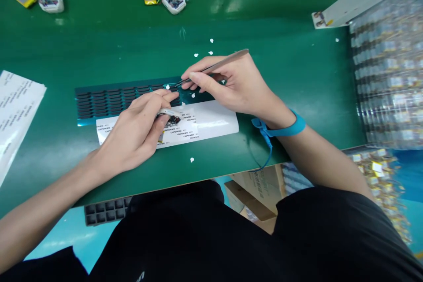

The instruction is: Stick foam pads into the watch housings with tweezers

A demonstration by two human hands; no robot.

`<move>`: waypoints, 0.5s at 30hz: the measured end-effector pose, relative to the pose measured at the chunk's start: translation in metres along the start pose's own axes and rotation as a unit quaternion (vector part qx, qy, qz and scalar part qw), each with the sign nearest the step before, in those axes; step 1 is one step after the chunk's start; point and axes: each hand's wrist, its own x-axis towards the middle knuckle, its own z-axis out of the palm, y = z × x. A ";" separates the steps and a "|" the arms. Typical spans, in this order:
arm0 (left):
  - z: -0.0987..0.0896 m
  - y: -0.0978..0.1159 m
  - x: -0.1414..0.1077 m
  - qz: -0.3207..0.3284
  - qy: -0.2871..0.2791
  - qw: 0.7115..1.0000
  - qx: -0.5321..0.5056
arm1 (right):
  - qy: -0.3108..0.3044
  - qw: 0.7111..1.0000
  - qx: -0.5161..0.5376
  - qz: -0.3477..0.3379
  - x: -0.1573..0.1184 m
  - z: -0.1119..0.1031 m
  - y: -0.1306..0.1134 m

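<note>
The right hand (231, 83) grips the metal tweezers (228, 61) between thumb and fingers; their long axis runs slanting, with the tips pointing left and toward the person, at the right part of the sheet of dark strips (114, 102). The left hand (140, 128) is closed on a small white device (170, 113), which is above the white printed sheet (214, 119), and its open side with the circuit parts faces toward the person.

Wearing a black short-sleeved top (185, 233) with a small pale marking low on the front; bright blue band (289, 127) around the right wrist, with a blue clip and thin, curving blue cord (269, 158) attached.
</note>
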 end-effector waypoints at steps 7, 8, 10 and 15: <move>0.002 -0.004 0.001 0.011 0.007 1.000 -0.008 | -0.011 1.000 -0.019 -0.018 0.002 -0.002 0.006; 0.002 -0.004 0.001 0.012 0.007 1.000 -0.006 | -0.019 0.999 -0.031 -0.031 0.002 -0.001 0.007; 0.001 -0.004 0.003 0.013 0.004 1.000 -0.005 | -0.023 0.996 -0.055 -0.059 0.001 0.002 0.009; 0.001 -0.008 0.007 0.002 -0.019 0.999 -0.030 | 0.113 0.982 -0.070 -0.136 0.001 0.010 0.008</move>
